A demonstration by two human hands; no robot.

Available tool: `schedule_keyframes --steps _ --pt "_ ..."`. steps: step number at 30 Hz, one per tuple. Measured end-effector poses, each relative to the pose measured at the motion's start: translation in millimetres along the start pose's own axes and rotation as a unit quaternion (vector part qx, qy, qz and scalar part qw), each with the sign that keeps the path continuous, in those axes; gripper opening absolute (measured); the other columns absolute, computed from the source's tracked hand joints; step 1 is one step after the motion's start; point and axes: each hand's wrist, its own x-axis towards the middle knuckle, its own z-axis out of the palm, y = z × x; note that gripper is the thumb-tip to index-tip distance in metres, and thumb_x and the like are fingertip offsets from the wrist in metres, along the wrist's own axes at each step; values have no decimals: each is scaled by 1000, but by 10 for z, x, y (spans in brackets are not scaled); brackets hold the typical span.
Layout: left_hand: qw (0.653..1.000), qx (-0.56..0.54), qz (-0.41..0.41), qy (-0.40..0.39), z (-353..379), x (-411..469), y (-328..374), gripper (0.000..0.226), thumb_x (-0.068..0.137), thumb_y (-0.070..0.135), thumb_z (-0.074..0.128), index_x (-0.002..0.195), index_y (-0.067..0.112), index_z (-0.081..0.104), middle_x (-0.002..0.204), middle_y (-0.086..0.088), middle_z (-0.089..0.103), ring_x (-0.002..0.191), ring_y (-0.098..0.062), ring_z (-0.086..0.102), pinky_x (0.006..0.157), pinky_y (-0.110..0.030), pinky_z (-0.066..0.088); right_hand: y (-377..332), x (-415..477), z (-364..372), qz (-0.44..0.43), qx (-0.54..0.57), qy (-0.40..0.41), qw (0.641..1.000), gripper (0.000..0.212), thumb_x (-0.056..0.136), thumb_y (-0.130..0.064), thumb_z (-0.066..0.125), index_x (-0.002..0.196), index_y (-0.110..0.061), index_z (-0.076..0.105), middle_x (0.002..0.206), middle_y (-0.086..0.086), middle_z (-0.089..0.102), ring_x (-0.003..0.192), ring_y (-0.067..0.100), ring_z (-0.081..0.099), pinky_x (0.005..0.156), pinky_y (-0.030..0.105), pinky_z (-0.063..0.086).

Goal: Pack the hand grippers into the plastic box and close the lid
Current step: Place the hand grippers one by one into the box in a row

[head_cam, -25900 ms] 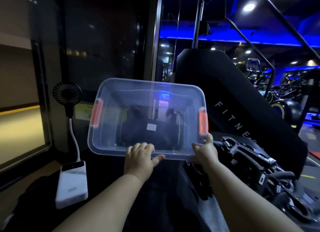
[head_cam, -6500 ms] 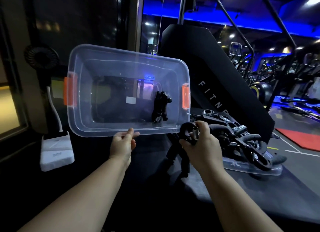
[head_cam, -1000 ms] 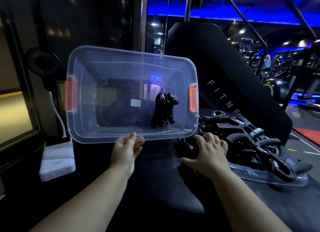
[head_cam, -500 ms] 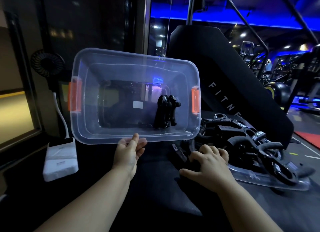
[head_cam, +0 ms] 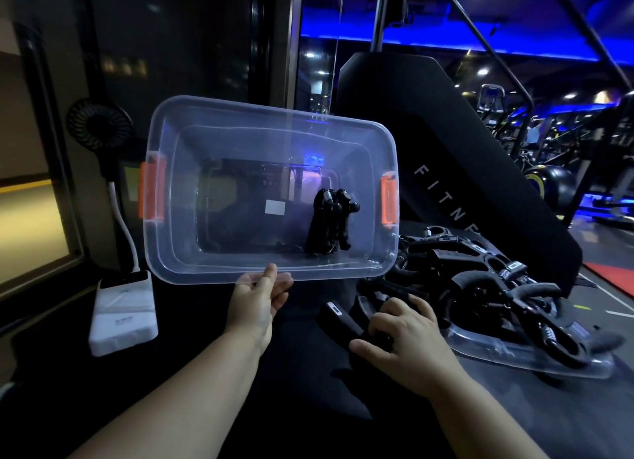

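A clear plastic box (head_cam: 240, 129) with orange side latches is tipped up, its open side facing me. My left hand (head_cam: 259, 302) grips its near rim at the middle. Two or three black hand grippers (head_cam: 329, 223) stand inside at the right end. My right hand (head_cam: 403, 335) rests on a black hand gripper (head_cam: 339, 316) lying on the dark surface, with fingers curled over its handles. A pile of more hand grippers (head_cam: 480, 280) lies on the clear lid (head_cam: 535, 362) to the right.
A white power bank (head_cam: 123, 312) with a cable and a small black fan (head_cam: 97, 124) sits at the left. A black padded gym machine (head_cam: 429, 149) rises behind the pile. Dark wall panels stand behind the box.
My right hand has slid back toward me and curled over a hand gripper near the pile's left edge. The box has stayed held up by my left hand.
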Motion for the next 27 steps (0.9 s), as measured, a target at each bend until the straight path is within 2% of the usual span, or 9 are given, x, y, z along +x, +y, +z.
schedule_keyframes --steps 3,5,8,13,17,21,25,27 --pt "1000 -1 0 0 2 5 -2 10 93 23 55 92 14 51 80 -4 71 71 -10 69 67 -25 50 8 -9 -12 -3 42 -4 999 53 69 -81 41 82 -32 58 91 -15 46 88 3 44 80 18 30" --pt "1000 -1 1 -1 -3 13 -3 10 93 23 55 92 14 51 79 -4 71 70 -10 69 67 -25 50 -1 -14 -16 8 47 -2 999 52 67 -80 43 86 -33 55 93 -15 47 88 4 47 71 19 32" --pt "1000 5 0 -2 -11 17 -11 10 93 25 55 90 15 52 81 -4 72 72 -10 69 68 -25 50 -7 -5 16 38 8 7 999 58 64 -84 37 97 -37 50 95 -16 48 98 7 45 81 23 36" --pt "1000 5 0 -5 -12 23 -29 11 93 25 56 90 15 52 81 -4 72 74 -11 69 68 -26 50 13 12 72 109 -4 -36 993 87 57 -92 26 120 -38 52 107 -14 50 112 13 43 95 30 37" --pt "1000 4 -1 -2 -20 30 -28 11 93 25 55 91 15 52 81 -4 72 74 -11 69 68 -25 50 19 31 64 110 11 -41 993 94 53 -93 30 117 -31 59 96 -14 45 105 11 40 91 26 35" --pt "1000 3 -3 -2 -24 34 -22 11 93 25 56 90 16 52 81 -3 72 73 -10 69 67 -25 49 10 20 19 112 47 -20 992 101 50 -91 44 130 -29 53 100 -20 41 109 8 40 89 22 32" --pt "1000 5 -2 1 -19 27 -19 11 93 25 56 91 14 53 81 -4 72 75 -12 69 68 -26 50 -53 10 -43 88 93 47 991 93 43 -89 55 119 -34 58 94 -27 45 89 -5 45 71 12 33" --pt "1000 5 -4 0 -15 26 -16 12 93 25 56 93 13 53 81 -5 72 74 -12 69 68 -26 50 -77 6 -66 85 139 68 984 89 40 -86 62 113 -35 61 93 -29 46 86 -9 48 68 8 33"
